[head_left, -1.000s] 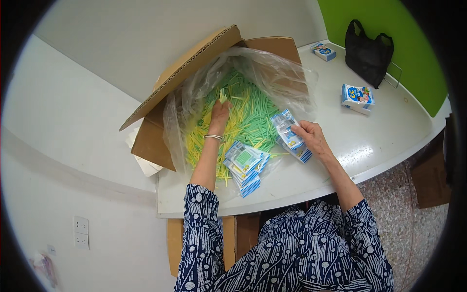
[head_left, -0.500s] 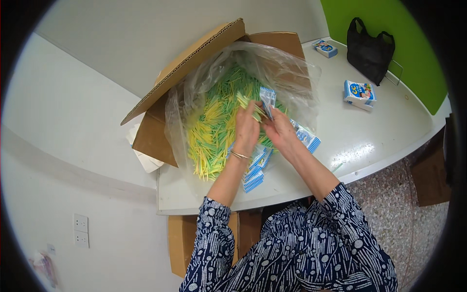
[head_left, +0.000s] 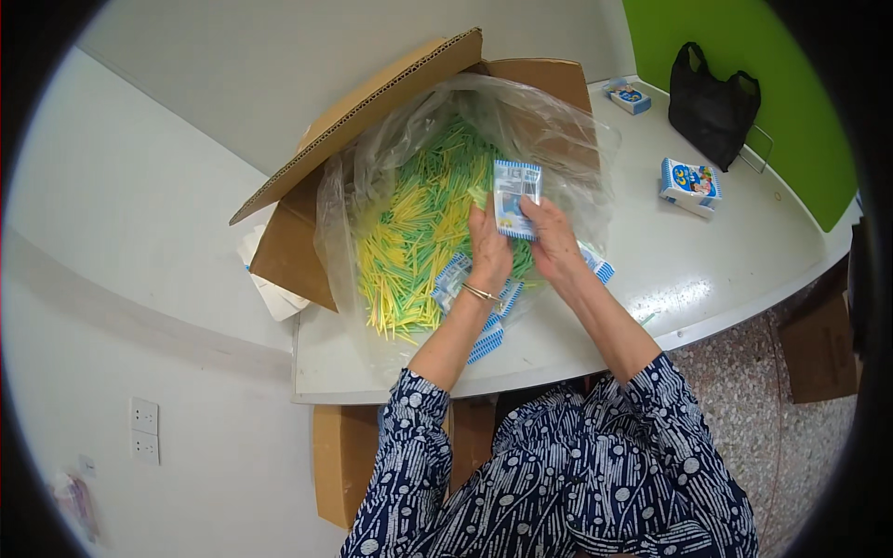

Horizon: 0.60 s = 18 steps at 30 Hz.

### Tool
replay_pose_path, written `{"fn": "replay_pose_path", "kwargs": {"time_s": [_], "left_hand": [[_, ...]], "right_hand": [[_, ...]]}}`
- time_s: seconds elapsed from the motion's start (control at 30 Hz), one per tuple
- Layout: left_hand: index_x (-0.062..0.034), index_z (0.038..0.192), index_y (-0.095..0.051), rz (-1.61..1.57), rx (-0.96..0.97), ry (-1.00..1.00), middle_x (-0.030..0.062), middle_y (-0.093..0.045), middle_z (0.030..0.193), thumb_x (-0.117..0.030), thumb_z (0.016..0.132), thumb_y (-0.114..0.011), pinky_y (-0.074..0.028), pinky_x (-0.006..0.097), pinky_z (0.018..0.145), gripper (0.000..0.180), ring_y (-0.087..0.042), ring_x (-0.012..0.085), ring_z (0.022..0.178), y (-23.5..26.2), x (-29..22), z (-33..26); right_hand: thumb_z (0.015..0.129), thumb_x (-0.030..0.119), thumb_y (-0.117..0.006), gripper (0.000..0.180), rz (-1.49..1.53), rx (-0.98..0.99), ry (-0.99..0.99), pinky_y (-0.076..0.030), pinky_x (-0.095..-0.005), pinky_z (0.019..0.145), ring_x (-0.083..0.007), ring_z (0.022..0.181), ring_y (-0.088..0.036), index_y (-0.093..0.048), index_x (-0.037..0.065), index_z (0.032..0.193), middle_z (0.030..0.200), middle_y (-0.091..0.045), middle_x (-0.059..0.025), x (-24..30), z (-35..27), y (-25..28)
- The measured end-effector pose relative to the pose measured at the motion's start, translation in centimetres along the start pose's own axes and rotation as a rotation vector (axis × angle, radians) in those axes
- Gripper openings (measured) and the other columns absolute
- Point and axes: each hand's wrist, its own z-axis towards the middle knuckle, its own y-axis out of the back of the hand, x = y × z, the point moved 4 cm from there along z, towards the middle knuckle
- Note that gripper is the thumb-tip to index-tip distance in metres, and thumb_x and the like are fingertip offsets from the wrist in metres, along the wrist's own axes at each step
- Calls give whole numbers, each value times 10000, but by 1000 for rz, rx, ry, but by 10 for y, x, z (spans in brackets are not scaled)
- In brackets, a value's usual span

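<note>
My right hand grips a flat blue-and-white packet, its thumb across the front and its striped ends at top and bottom. Beside it, my left hand is closed around a small bunch of pale green-yellow sticks, mostly hidden by the fingers and the packet. Both hands are above a heap of thin yellow and green sticks, lying in a clear plastic bag inside an open cardboard box. Below my left wrist, several similar packets lie partly on the sticks and partly on the table.
The white table curves along its front edge. A blue-and-white pack, a smaller pack and a black carrier bag stand at the right, near a green wall panel. Another packet lies beside my right wrist.
The packet has turned from edge-on to face-up in front of my hands. The bunch of sticks in my left hand has slipped mostly behind it.
</note>
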Motion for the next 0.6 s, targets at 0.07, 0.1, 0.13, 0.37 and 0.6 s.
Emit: {"fn": "replay_pose_path", "kwargs": {"time_s": [0.07,0.1,0.13,0.37,0.6], "left_hand": [[-34,981,-491,-48,-28,55,51,-583,883,-167,956,-440,-467,281,676,145,-556,129,756,15,-9,8],[-45,976,-485,-33,21,36,82,-591,910,-168,958,-450,-483,288,698,129,-575,155,795,27,-19,14],[-57,970,-478,-21,75,20,112,-599,937,-169,960,-460,-498,295,719,114,-594,182,834,34,-27,19],[-72,962,-467,-52,215,19,156,-587,1059,-251,966,-461,-469,369,879,179,-589,269,1021,-9,-67,0],[-24,961,-516,94,363,-2,127,-599,1015,-300,985,-409,-435,327,896,297,-575,220,1016,-34,-68,-23]], "right_hand": [[879,155,-605,136,-109,42,0,-462,-241,697,-98,760,-577,-616,27,923,860,-642,-48,15,-7,4],[865,165,-628,139,-217,85,-3,-461,-229,650,-79,706,-576,-631,29,893,815,-646,-29,21,-12,5],[865,165,-628,139,-220,86,-4,-461,-229,650,-79,706,-576,-631,29,893,815,-646,-29,29,-16,9],[844,181,-658,166,-509,276,-228,-443,-186,599,-43,646,-564,-659,15,833,783,-655,-19,50,-38,32],[836,170,-668,186,-479,379,-333,-495,-211,663,-78,727,-613,-662,-4,902,827,-665,-41,45,-39,40]]}}
